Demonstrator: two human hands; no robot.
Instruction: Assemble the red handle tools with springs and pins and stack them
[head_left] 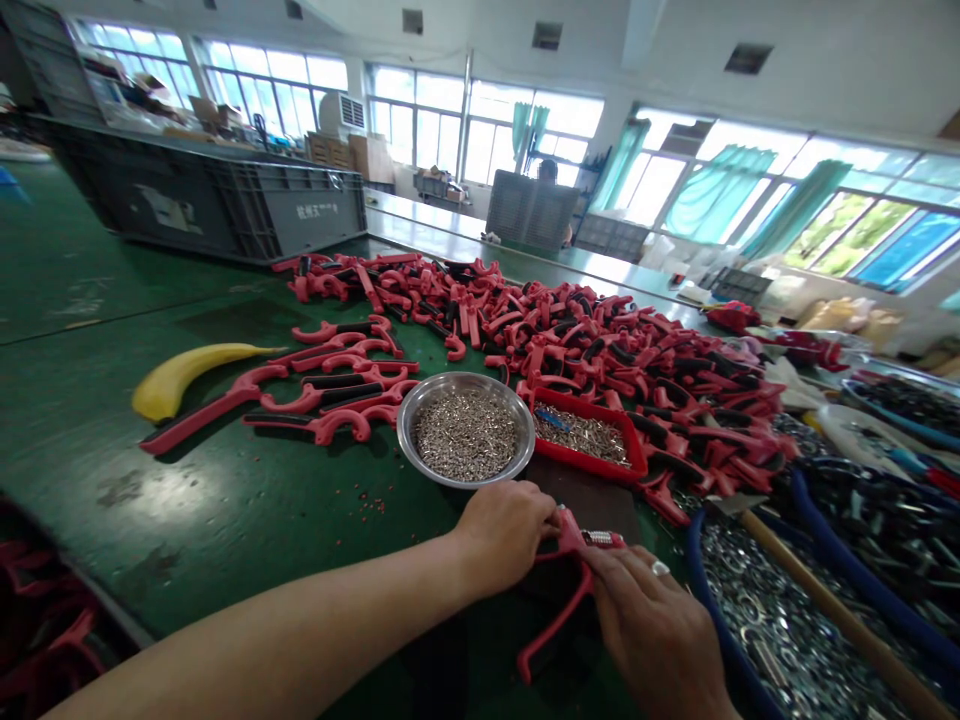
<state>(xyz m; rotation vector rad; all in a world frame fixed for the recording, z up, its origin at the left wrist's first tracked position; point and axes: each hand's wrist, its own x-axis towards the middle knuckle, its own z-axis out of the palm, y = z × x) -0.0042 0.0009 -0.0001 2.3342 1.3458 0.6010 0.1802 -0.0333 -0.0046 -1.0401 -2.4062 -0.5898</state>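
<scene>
Just in front of me is a red plastic clamp-like tool (pixel 559 625) with a curved arm and a metal coil spring (pixel 600 538) near its top. My left hand (pixel 502 535) is closed, its fingertips pinching the tool's upper left end. Across its right side lies my right hand (pixel 656 625), a ring on one finger, gripping the tool below the spring; the thumb is hidden. Beyond my left hand stands a metal bowl (pixel 405 440) full of small metal pins or rivets. A red tray (pixel 637 462) beside it holds similar pieces and a small blue item.
Red and black handle pieces (pixel 570 330) form a large heap behind the bowl. More handles (pixel 345 385) lie left, beside a banana (pixel 187 375). A grey crate (pixel 232 200) stands at back left. Blue-rimmed tubs (pixel 697 570) of metal parts, one with a wooden-handled tool (pixel 825 595), flank my right.
</scene>
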